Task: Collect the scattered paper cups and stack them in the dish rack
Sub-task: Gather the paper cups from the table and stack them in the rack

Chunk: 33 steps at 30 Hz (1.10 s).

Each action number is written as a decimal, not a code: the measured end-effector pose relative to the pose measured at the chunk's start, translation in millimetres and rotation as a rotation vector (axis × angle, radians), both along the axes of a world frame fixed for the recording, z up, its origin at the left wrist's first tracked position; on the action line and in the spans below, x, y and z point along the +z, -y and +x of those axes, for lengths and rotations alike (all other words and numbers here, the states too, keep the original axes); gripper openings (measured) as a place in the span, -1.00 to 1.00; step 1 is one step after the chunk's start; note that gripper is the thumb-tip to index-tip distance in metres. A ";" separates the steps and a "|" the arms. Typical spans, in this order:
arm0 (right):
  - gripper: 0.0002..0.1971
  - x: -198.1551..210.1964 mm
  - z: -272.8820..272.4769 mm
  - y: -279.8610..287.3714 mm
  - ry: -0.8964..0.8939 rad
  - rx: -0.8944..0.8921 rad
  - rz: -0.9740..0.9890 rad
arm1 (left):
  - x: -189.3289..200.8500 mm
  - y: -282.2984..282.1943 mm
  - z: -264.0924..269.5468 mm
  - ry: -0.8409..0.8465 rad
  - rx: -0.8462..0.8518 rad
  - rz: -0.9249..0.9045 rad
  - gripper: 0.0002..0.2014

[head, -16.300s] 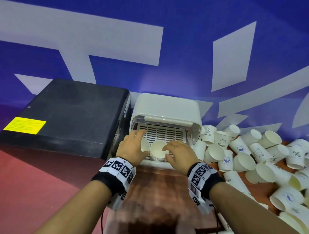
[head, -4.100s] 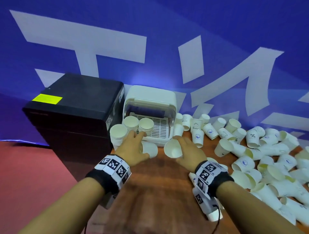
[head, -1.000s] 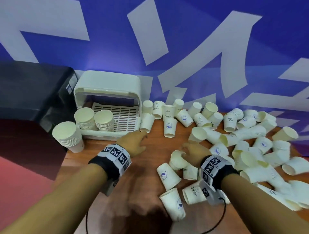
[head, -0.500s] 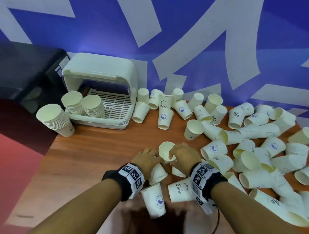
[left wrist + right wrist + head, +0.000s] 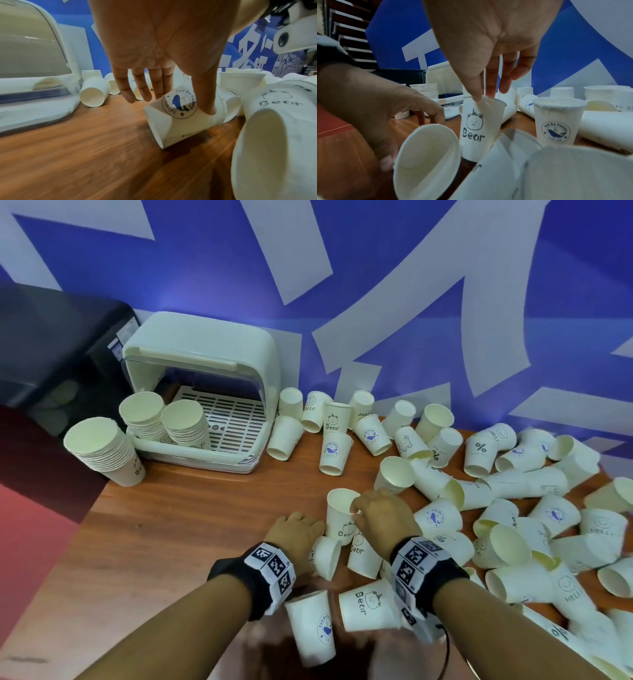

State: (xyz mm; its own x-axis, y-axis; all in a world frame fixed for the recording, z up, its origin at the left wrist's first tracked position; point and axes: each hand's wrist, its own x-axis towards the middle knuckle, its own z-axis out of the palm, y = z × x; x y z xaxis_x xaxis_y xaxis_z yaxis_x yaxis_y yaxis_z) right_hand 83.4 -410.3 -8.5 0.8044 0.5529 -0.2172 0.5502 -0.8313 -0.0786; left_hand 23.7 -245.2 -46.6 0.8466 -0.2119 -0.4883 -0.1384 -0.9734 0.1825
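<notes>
An upright paper cup marked "Bear" (image 5: 339, 517) (image 5: 479, 127) stands on the wooden table (image 5: 191, 518). My right hand (image 5: 356, 508) (image 5: 483, 96) pinches its rim, thumb outside and fingers inside. Just left of it a whale-logo cup (image 5: 180, 119) (image 5: 325, 556) lies on its side, and my left hand (image 5: 310, 527) (image 5: 176, 104) grips it between thumb and fingers. The white dish rack (image 5: 205, 361) at the back left holds two cup stacks (image 5: 164, 419). A third stack (image 5: 102, 450) stands on the table left of the rack.
Several loose cups (image 5: 513, 508) lie scattered over the right half of the table, and more lie under my wrists (image 5: 366, 607). A black box (image 5: 51, 347) stands left of the rack. A blue and white wall runs behind. The table's left edge (image 5: 85, 525) is near.
The Bear cup in my right hand has gone from tilted to upright. My left hand stays on the lying cup, where it came from near the rack a second ago.
</notes>
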 end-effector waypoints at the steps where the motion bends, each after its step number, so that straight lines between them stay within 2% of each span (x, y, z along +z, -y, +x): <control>1: -0.73 2.6 2.5 -1.3 0.028 -0.008 -0.009 | 3.1 -5.1 1.1 -0.005 0.031 -0.006 -0.38; 5: -0.74 16.9 11.3 -10.8 0.059 -0.072 0.008 | 16.1 -31.2 2.2 0.012 0.140 -0.073 -0.26; 9: -0.76 34.7 17.1 -27.4 0.078 -0.092 0.034 | 32.0 -59.7 4.4 0.071 0.239 -0.113 -0.23; 15: -0.77 61.2 20.4 -62.1 0.088 -0.127 0.065 | 59.7 -108.2 5.7 0.182 0.421 -0.314 -0.20; 20: -0.77 79.8 22.0 -103.1 0.126 -0.110 0.077 | 84.2 -155.6 4.5 0.215 0.472 -0.418 -0.10; 25: -0.80 91.0 21.5 -155.0 0.118 -0.118 0.112 | 108.8 -208.4 1.3 0.258 0.475 -0.412 -0.21; 33: -0.77 97.8 20.0 -228.7 0.142 -0.114 0.125 | 121.6 -287.9 1.8 0.319 0.583 -0.439 -0.18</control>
State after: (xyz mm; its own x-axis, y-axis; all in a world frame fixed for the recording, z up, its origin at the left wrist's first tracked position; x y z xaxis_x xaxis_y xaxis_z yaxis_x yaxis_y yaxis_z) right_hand 103.4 -181.6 89.4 0.8810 0.4719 -0.0331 0.4658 -0.8776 -0.1137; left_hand 25.4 42.7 75.0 0.9651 0.1915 -0.1786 0.2611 -0.7531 0.6038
